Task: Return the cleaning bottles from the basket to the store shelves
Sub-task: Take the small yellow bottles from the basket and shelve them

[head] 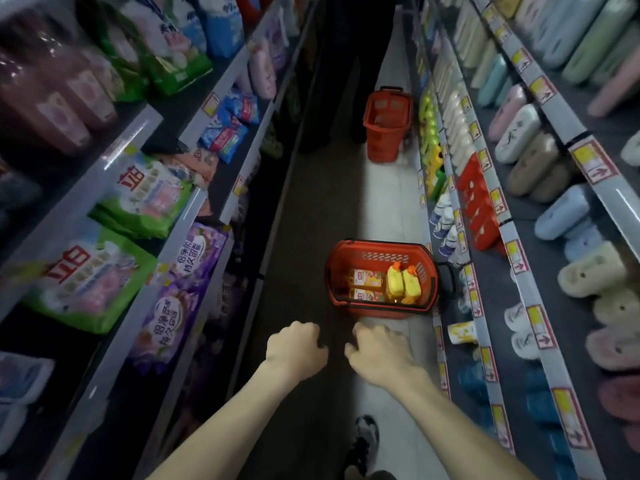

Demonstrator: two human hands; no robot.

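— Where are the bottles?

— In the red basket (381, 244) on the floor, close to the right shelves (502, 306). Two yellow bottles (403, 284) with orange caps stand side by side at its right end. Beside them lie two orange things (367, 277) with labels. Whether they are bottles or boxes, I cannot tell.

— And the hands?

— Both are out in front, above the floor, near the basket but not touching it. The left hand (296, 348) has its fingers curled under and holds nothing. The right hand (379, 355) has loose, spread fingers, and their tips are hidden.

— What is farther away?

— Another red basket (388, 123), and somebody's dark legs (332, 98) beside it — the rest of that person is cut off. It is dim there. The bags (86, 278) on the left shelves are blurry at the edges.
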